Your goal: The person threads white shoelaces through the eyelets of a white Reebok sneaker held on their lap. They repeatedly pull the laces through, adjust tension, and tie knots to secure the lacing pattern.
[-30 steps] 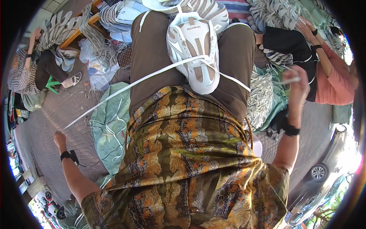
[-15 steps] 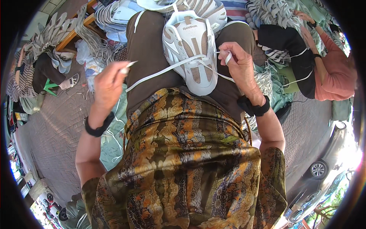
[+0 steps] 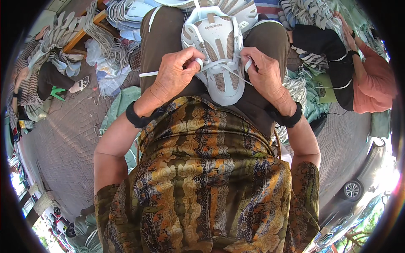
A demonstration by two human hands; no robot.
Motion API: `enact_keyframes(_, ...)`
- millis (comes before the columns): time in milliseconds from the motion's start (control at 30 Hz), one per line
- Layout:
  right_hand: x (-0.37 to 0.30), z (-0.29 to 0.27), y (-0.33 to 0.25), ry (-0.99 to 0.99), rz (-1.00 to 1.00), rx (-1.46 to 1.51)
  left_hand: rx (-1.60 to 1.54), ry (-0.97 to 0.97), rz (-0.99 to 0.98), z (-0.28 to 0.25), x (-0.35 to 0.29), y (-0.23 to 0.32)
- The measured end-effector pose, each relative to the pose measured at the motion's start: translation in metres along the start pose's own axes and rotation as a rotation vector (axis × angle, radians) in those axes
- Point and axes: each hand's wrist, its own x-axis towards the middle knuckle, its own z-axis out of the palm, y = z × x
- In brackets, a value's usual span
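A white and tan sneaker (image 3: 222,86) rests on my lap, toe toward me, with a white shoelace (image 3: 223,64) crossing low over its tongue. My left hand (image 3: 179,69) is closed at the sneaker's left eyelet edge, pinching the lace; a stretch of it comes out past the wrist side over my thigh. At the opposite eyelet edge my right hand (image 3: 263,69) is closed too, with the other lace run leading under it. Its fingertips seem to pinch lace, though they partly hide it. White bands wrap a finger on each hand.
More sneaker uppers (image 3: 240,17) lie just beyond my knees. Stacked grey-white uppers (image 3: 126,19) stand at the far left beside a wooden stool (image 3: 76,40). People sit at both sides, one in a pink top (image 3: 373,88). A car (image 3: 358,185) stands at right on the paving.
My left hand has come in from the far left to the sneaker's left eyelet edge, and the lace no longer stretches wide. My right hand stays at the right edge.
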Motion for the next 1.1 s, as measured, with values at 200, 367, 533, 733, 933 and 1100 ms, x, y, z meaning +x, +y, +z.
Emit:
enact_keyframes(200, 0.007, -0.001, -0.003, -0.073, -0.173, -0.106, 0.085, -0.062, 0.008, -0.004, -0.002, 0.006)
enact_keyframes(367, 0.006, 0.0, 0.0, -0.074, -0.148, -0.081, -0.067, 0.045, 0.018, -0.005, -0.003, -0.002)
enact_keyframes(533, 0.006, 0.0, 0.0, -0.093, -0.115, -0.075, -0.061, 0.006, 0.005, -0.002, -0.006, 0.007)
enact_keyframes(733, 0.005, 0.001, 0.001, -0.092, -0.1, -0.075, 0.013, 0.087, 0.041, -0.004, -0.003, 0.004)
enact_keyframes(933, 0.004, 0.003, 0.003, -0.124, -0.018, -0.077, -0.099, -0.049, -0.055, -0.003, -0.004, 0.0)
enact_keyframes(1100, 0.004, 0.003, 0.003, -0.128, -0.02, -0.073, -0.307, -0.081, -0.218, -0.002, -0.002, 0.009)
